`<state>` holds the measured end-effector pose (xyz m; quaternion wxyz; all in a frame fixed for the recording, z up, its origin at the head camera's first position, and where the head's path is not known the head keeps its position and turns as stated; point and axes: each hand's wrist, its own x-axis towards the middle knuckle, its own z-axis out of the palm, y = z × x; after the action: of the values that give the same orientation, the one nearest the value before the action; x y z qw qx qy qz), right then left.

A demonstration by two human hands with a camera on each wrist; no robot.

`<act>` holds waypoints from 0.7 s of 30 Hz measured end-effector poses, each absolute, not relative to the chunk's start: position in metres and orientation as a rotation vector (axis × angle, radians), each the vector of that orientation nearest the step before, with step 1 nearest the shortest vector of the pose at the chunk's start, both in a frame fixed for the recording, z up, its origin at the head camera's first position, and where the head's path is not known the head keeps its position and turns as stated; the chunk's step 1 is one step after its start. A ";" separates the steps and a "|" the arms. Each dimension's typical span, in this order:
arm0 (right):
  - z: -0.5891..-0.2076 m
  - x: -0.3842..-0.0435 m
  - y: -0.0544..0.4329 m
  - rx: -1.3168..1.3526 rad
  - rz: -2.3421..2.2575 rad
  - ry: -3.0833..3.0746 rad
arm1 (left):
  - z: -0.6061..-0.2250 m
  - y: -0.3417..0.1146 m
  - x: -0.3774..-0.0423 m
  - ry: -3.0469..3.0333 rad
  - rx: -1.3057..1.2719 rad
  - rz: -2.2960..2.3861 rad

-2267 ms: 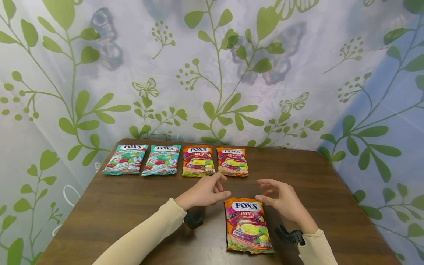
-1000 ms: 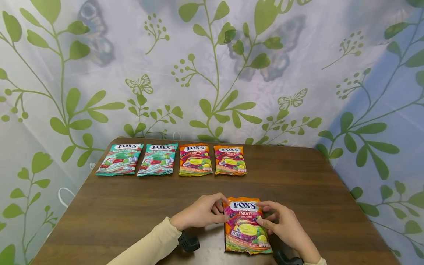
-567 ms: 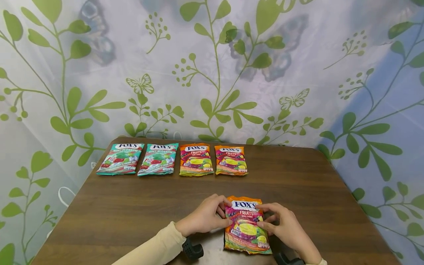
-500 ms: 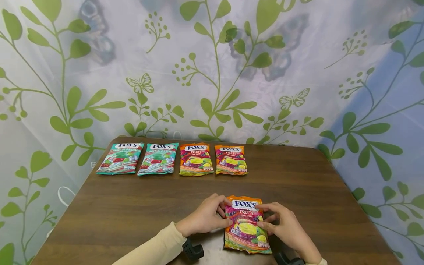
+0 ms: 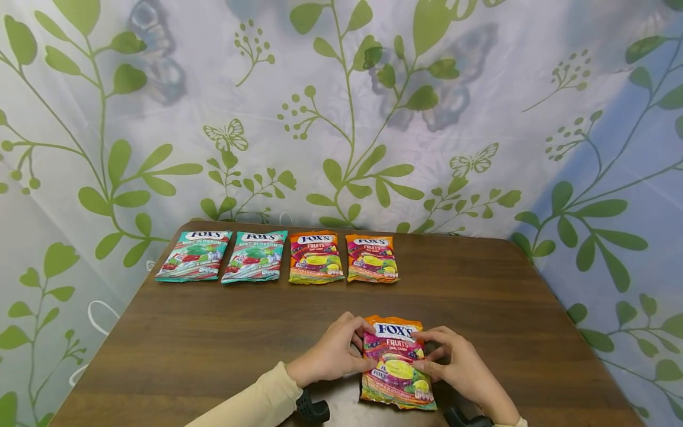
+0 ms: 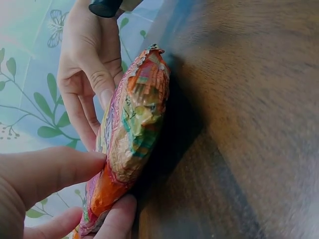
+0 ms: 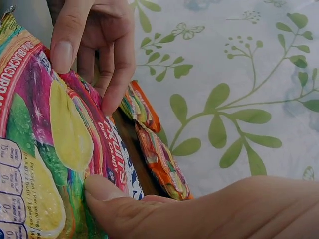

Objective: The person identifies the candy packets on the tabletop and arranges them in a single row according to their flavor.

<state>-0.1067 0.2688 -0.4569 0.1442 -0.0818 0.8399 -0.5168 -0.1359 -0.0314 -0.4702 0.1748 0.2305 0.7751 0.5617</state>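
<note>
An orange and purple bag of Fox's fruit candy is face up near the front of the table, its printing upright in the head view. My left hand grips its left edge, thumb over the front. On the opposite edge, my right hand holds it with the thumb on the front and fingers along the side. In the left wrist view, the puffed bag shows edge-on, pinched between thumb and fingers, a dark shadow beneath. The right wrist view has both thumbs pressing on the bag's front.
Along the back of the brown wooden table lie two teal mint bags on the left and two orange fruit candy bags to their right, in one row. Behind them hangs a leaf-printed curtain.
My hands have come down from above the bag, spread apart, to grip its two side edges. The bag has barely moved; the back row is unchanged.
</note>
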 end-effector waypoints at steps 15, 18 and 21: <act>-0.459 -0.106 0.269 -0.288 -1.478 2.465 | -0.471 -0.029 -0.135 2.200 0.632 1.596; -0.459 -0.106 0.269 -0.281 -1.471 2.468 | -0.471 -0.028 -0.134 2.195 0.626 1.604; -0.458 -0.106 0.269 -0.290 -1.453 2.485 | -0.471 -0.027 -0.133 2.195 0.624 1.617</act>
<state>-0.1063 0.2688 -0.4577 0.1239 -0.0993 0.8523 -0.4983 -0.1333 -0.0273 -0.4707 0.1716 0.2197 0.7733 0.5695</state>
